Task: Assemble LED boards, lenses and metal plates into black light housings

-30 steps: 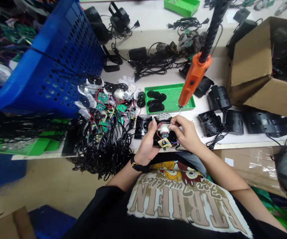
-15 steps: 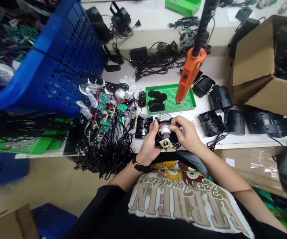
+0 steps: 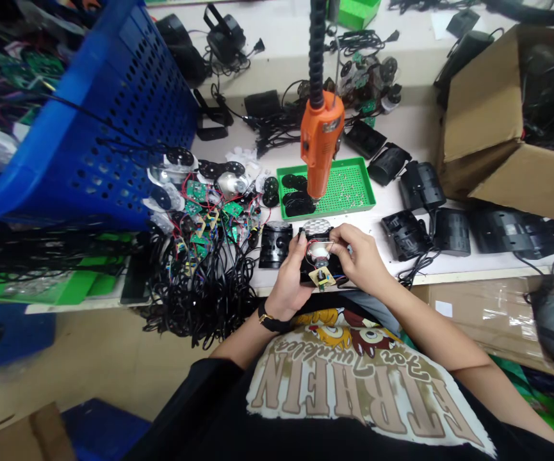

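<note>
One black housing (image 3: 336, 264), left hand (image 3: 288, 282) holding, right hand (image 3: 357, 257) pinching white part (image 3: 319, 250)

Only legible text is on the wearer's black shirt (image 3: 200, 410), upside down in this view. Big block letters (image 3: 367, 394): looks like "ETRHEIN", first letter uncertain. Script (image 3: 369, 353) beside it: "For Twinkles", ending a bit soft. White sticker (image 3: 444, 308) on the taped carton (image 3: 485, 323): can't read. Marking (image 3: 330, 125) on the orange tool (image 3: 319, 157): too blurred.
</note>
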Demonstrator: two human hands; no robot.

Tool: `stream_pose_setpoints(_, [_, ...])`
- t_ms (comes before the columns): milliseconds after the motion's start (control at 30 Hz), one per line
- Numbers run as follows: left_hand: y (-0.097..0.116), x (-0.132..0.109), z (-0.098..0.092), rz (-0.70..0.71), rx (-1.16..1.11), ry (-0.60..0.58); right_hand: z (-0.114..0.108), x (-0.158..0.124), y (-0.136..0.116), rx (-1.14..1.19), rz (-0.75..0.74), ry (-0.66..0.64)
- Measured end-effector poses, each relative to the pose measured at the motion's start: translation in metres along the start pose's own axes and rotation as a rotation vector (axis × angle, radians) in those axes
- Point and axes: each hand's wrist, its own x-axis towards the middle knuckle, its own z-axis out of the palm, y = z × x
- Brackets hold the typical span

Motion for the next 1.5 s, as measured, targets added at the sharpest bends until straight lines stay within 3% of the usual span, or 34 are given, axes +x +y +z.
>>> stream_pose_setpoints(267, [0.002,-0.001,0.006,0.005,-0.022,0.012,-0.001,-0.004,0.003,0.050,0.048,-0.016])
stream_pose_setpoints(500, [0.010,-0.004,0.004,0.131,0.084,-0.033,0.017,-0.015,0.009,0.728,0.457,0.125])
stream_pose_setpoints(667, [0.006,-0.009,-0.001,0.173,0.210,-0.029,0.028,-0.013,-0.004,1.016,0.588,-0.033])
stream_pose_setpoints(1000, [0.005,-0.019,-0.003,0.230,0.252,-0.030,0.031,-0.018,-0.011,0.781,0.475,-0.050])
stream_pose_setpoints(1167, [0.001,-0.013,-0.008,0.205,0.238,-0.019,0.034,-0.019,-0.009,0.799,0.530,-0.031])
stream_pose_setpoints(1300, [0.004,-0.005,-0.005,0.160,0.097,-0.008,0.032,-0.017,-0.001,0.926,0.580,-0.073])
stream_pose_setpoints(1500, [0.018,0.001,-0.002,0.173,0.003,-0.016,0.030,-0.039,0.012,0.838,0.492,-0.119])
